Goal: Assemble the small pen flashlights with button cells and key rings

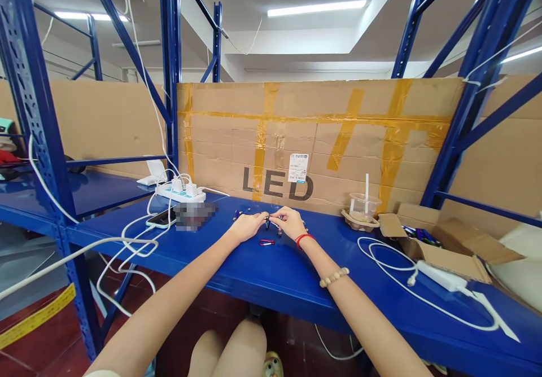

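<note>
My left hand [249, 226] and my right hand [290, 223] meet over the far middle of the blue shelf. Both are closed, fingertips pinched together around a small dark piece [267, 219] whose kind I cannot make out. Just nearer to me lies a small red carabiner [266, 242], touched by neither hand. Tiny dark and shiny bits lie around the hands, partly hidden by them and too small to name.
A white power strip [182, 195] with plugs and loose cables stands left, beside a phone [161, 219]. To the right are a plastic cup [363, 205] with a straw, an opened cardboard box [449, 253] and a white adapter [441, 276] with cable. Taped cardboard [330, 140] closes the back.
</note>
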### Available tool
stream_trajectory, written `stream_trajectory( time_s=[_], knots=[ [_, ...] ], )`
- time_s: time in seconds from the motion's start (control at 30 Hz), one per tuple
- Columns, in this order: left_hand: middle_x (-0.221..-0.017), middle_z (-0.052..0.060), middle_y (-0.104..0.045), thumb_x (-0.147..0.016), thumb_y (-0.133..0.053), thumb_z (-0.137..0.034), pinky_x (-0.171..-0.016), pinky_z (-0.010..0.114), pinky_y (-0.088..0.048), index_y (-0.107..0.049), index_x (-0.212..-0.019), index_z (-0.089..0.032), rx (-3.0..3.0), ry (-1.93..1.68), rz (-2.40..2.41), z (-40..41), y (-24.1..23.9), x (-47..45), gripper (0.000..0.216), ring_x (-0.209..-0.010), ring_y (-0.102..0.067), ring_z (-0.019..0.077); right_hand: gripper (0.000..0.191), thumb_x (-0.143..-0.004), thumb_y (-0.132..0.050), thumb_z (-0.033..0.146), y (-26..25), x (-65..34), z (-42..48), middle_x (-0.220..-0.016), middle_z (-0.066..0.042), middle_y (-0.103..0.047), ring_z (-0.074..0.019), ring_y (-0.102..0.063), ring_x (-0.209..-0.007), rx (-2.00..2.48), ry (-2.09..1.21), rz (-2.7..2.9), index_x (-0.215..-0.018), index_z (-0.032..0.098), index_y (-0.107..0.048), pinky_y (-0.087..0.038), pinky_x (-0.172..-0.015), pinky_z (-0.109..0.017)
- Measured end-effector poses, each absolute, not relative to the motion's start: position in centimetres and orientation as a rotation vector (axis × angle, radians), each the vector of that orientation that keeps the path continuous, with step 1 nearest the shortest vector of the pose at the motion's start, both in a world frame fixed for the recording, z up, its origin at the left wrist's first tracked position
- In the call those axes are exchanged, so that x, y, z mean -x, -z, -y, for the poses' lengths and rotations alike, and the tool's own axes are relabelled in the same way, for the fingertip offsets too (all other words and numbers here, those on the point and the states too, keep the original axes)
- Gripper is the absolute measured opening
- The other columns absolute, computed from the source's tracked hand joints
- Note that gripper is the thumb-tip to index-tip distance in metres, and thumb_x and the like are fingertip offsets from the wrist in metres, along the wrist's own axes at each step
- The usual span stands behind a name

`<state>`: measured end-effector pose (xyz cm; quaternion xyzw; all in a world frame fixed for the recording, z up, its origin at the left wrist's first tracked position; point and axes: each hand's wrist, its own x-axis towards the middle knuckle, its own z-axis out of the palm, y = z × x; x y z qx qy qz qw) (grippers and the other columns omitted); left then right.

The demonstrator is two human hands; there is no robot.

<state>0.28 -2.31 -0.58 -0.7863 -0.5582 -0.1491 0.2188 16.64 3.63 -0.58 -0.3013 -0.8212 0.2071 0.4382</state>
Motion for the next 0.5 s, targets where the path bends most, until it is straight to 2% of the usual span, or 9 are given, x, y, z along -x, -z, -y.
stream_trajectory(
  time_s=[0.33,0.5],
  knots=[
    [-0.103,0.004,-0.059,-0.09,-0.027,-0.026,-0.068,0.025,-0.045,-0.041,-0.112,-0.023,2.247,0.589,1.528,2.6,0.6,0.1,0.026,-0.09,-0.058,0.0173,0.027,-0.065,-0.061,0.041,0.0,-16.3,-2.8,-0.088,-0.006,-0.059,-0.0054,-0.052,-0.041,0.729,-0.653,1.986,-0.071,0.015,-0.063,-0.044,-0.04,-0.021],
    [-0.101,0.003,-0.058,-0.09,-0.027,-0.023,-0.078,0.025,-0.043,-0.043,-0.104,-0.021,2.396,0.914,1.433,3.4,0.2,-0.2,0.022,-0.094,-0.055,0.0143,0.035,-0.06,-0.062,0.047,-0.5,-16.1,-2.2,-0.083,-0.006,-0.059,-0.0063,-0.051,-0.042,0.709,-0.797,1.975,-0.068,0.013,-0.061,-0.039,-0.032,-0.019]
  ],
)
